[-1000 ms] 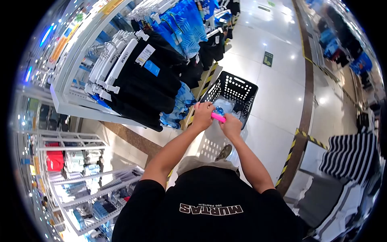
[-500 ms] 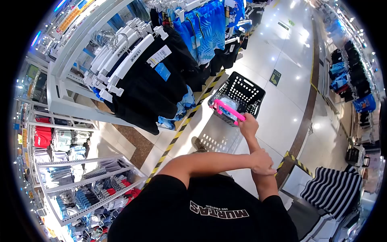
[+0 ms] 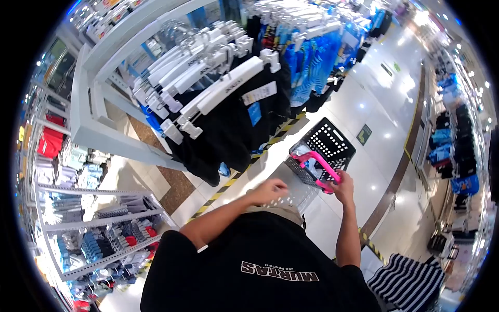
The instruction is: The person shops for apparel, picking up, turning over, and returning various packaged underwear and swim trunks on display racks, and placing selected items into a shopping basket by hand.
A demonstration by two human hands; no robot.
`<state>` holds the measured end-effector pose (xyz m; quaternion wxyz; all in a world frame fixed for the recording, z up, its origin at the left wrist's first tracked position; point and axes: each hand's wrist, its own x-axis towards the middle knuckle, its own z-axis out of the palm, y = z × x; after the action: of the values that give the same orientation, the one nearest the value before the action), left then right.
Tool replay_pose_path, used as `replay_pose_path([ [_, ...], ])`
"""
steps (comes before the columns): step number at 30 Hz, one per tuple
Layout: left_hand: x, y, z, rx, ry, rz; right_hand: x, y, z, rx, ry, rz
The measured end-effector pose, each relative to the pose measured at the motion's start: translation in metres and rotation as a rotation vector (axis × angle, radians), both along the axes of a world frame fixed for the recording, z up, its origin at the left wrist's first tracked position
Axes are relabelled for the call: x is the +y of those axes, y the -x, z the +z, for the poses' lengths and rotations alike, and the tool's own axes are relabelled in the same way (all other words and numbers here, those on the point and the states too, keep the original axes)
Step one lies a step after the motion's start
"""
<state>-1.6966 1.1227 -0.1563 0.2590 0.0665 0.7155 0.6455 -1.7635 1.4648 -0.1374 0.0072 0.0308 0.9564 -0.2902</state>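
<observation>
My right hand [image 3: 342, 187] is closed round the pink handle [image 3: 323, 162] of a black shopping basket [image 3: 328, 139], which hangs over the floor to the front right. Inside the basket lies a light blue and white item [image 3: 313, 166], partly hidden by the handle and wall. In front of my belly is my left hand [image 3: 269, 191], its fingers loosely curled with nothing visible in them. Nearest to it are black shorts [image 3: 228, 140] on white clip hangers [image 3: 228, 86]; a white price tag [image 3: 260, 93] and a blue label [image 3: 254, 113] hang on the front pair.
The clothes rack's white frame [image 3: 86, 119] stands close at left. Blue patterned shorts [image 3: 317, 65] hang farther along. A low shelf of folded items [image 3: 99, 234] is at lower left. Striped fabric [image 3: 408, 281] lies at lower right. Yellow-black tape [image 3: 221, 193] edges the aisle.
My left hand has let go of my right forearm and moved left, in front of my body. The basket sits lower and farther right in view, and the rack appears closer.
</observation>
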Motion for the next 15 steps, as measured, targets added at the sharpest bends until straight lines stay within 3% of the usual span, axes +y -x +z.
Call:
replay_pose_path([
  [1, -0.035, 0.002, 0.008, -0.049, 0.010, 0.121, -0.010, 0.005, 0.015, 0.089, -0.015, 0.057],
  [2, -0.068, -0.002, -0.022, 0.091, 0.074, 0.272, -0.021, 0.008, 0.032, 0.176, -0.026, 0.108],
  [3, -0.093, -0.009, -0.017, 0.015, 0.158, 0.438, -0.039, 0.021, 0.056, 0.113, 0.022, 0.142],
  [5, -0.125, -0.021, -0.003, -0.134, 0.108, 0.707, -0.090, 0.045, 0.103, 0.263, 0.193, 0.210],
  [8, -0.141, -0.035, -0.002, -0.131, 0.064, 0.829, -0.174, 0.075, 0.179, 0.316, 0.348, 0.384],
  [10, -0.137, -0.039, -0.006, -0.140, 0.022, 0.864, -0.227, 0.090, 0.212, 0.522, 0.427, 0.540],
  [15, -0.111, -0.044, -0.009, -0.105, -0.039, 0.890, -0.306, 0.118, 0.257, 0.875, 0.289, 0.833],
])
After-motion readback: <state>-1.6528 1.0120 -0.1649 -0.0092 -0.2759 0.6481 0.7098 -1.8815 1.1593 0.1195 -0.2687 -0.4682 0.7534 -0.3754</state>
